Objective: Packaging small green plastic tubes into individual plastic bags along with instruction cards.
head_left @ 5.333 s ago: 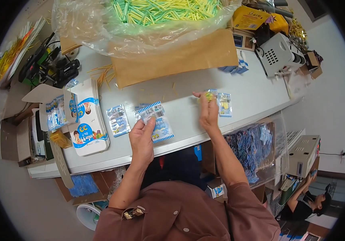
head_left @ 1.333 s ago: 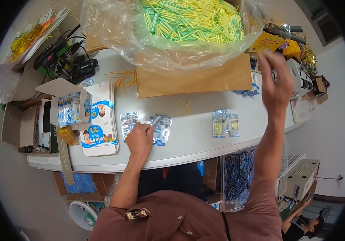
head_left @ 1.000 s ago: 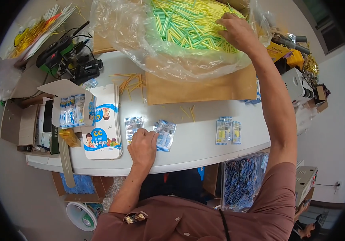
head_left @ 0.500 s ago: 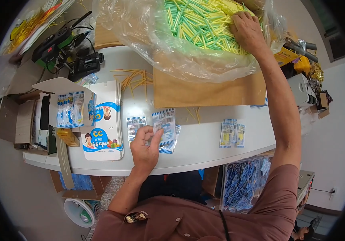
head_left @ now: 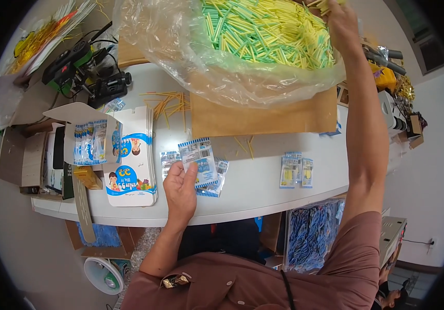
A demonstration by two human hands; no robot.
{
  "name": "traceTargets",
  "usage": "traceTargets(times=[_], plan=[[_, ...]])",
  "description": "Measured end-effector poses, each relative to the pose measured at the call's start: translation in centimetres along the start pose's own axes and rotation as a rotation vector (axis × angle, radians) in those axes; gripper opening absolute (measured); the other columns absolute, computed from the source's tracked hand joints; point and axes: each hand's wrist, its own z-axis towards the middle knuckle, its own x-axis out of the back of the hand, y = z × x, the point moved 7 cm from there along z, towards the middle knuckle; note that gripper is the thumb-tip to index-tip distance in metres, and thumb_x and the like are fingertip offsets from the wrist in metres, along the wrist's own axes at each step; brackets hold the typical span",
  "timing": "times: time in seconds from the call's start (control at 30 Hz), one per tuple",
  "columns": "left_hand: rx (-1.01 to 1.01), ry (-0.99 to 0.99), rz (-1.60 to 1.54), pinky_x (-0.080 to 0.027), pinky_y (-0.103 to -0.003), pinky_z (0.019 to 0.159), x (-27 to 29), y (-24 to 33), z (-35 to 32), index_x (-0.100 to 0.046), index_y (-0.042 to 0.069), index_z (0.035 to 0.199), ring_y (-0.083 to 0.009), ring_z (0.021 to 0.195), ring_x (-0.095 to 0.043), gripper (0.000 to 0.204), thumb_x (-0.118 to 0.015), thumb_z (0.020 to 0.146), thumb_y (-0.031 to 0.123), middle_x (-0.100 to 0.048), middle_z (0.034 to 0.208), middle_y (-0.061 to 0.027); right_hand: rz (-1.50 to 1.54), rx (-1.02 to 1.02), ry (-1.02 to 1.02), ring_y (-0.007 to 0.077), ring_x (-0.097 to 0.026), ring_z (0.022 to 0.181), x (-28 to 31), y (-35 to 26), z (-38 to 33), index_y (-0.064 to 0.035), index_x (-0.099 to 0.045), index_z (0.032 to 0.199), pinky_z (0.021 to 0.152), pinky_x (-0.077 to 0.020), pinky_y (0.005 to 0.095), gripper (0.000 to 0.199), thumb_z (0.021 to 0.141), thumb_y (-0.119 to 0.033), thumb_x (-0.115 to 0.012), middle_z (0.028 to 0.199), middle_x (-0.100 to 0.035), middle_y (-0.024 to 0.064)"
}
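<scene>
Pinching a blue-and-white packet [head_left: 204,164] over the near-left surface [head_left: 253,191] in the left hand's [head_left: 180,195] fingers, clutching yellow sticks [head_left: 324,6] far right in the right hand's [head_left: 344,26], so go easy, no bending.

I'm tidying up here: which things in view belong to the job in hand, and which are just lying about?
Apparently in use:
- packet in left hand
- yellow sticks in right hand
- brown box of sticks

Apparently lying about:
- green-and-black tool
- small yellow box
- white bucket
</scene>
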Motion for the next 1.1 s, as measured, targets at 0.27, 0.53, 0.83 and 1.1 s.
traceTargets(times=[0.27,0.53,0.83,1.1], plan=[[0.039,0.028,-0.383,-0.052,-0.026,0.082,-3.3,1.1,-1.6,-0.058,0.000,0.116,-0.0115,0.094,-0.065,0.020,-0.053,0.102,0.013,-0.068,0.109,-0.0072,1.354,-0.522,-0.189,0.0290,-0.056,0.114,4.4,-0.6,-16.7,0.0071,-0.042,0.123,0.104,-0.0468,0.0424,0.025,0.104,-0.010,-0.040,0.112,-0.056,0.0148],[0.142,0.093,-0.533,-0.047,-0.030,0.091,-9.8,-5.0,-2.7,-0.055,0.003,0.118,-0.0133,0.102,-0.060,0.024,-0.050,0.103,0.021,-0.063,0.111,-0.0059,1.722,-1.304,0.108,0.0282,-0.061,0.100,-6.4,0.0,-43.7,0.0012,-0.053,0.118,0.095,-0.0505,0.0434,0.024,0.104,-0.016,-0.045,0.108,-0.061,0.0142],[0.115,0.167,-0.381,-0.046,-0.029,0.090,-7.3,-6.5,-1.9,-0.055,0.002,0.117,-0.0124,0.102,-0.057,0.026,-0.050,0.104,0.024,-0.063,0.111,-0.0068,1.320,-1.094,0.138,0.0208,-0.060,0.087,-7.9,0.8,-43.5,-0.0038,-0.049,0.110,0.090,-0.0519,0.0423,0.019,0.106,-0.022,-0.044,0.092,-0.057,0.0077],[0.081,0.115,-0.290,-0.050,-0.026,0.086,-4.3,-5.4,-2.2,-0.057,-0.001,0.119,-0.0106,0.096,-0.061,0.024,-0.050,0.104,0.017,-0.065,0.110,-0.0060,0.447,-0.504,-0.071,0.0182,-0.061,0.098,-4.5,5.6,-42.2,-0.0013,-0.047,0.110,0.095,-0.0469,0.0326,0.019,0.105,-0.020,-0.046,0.102,-0.063,0.0112]])
